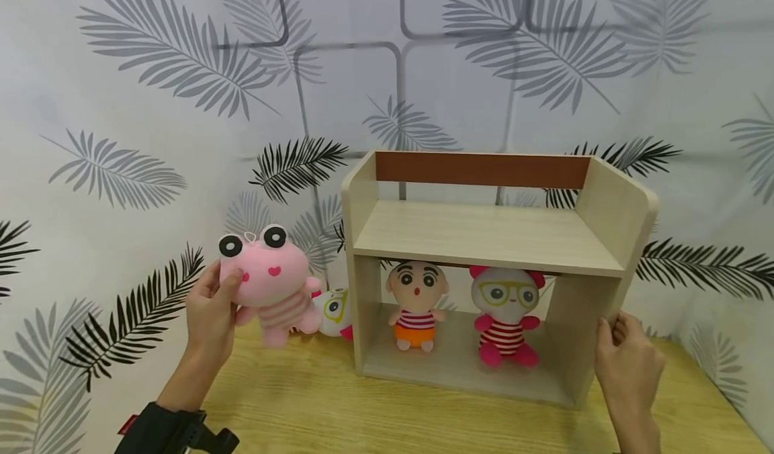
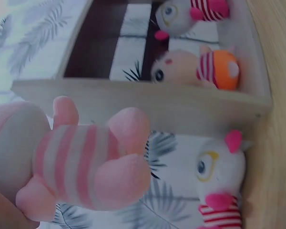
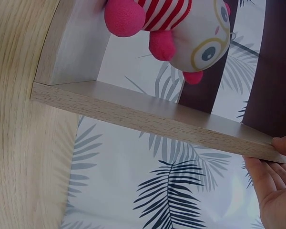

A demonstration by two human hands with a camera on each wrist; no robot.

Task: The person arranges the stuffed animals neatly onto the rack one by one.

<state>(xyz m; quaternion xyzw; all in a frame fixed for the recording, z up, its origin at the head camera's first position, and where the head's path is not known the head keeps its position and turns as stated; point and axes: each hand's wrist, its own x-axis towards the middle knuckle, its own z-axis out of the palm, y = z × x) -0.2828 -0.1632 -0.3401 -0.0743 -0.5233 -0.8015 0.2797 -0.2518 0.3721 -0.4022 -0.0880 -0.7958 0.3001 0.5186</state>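
A pink frog plush (image 1: 270,274) with big black-and-white eyes hangs in the air left of the shelf, gripped at its head by my left hand (image 1: 210,309). In the left wrist view its striped body (image 2: 81,162) and feet show near the camera. My right hand (image 1: 629,360) pinches the front edge of the right side panel of the small wooden shelf (image 1: 492,236), thumb on the inner side in the right wrist view. Inside the lower compartment sit a boy doll (image 1: 416,306) in orange shorts and a panda plush (image 1: 505,316) with yellow glasses.
Another panda plush (image 1: 334,311) with yellow glasses leans at the shelf's left side, partly hidden behind the frog plush and panel. The shelf stands on a wooden table (image 1: 290,400), before a leaf-patterned backdrop (image 1: 151,138). Its upper board (image 1: 484,232) has raised side panels.
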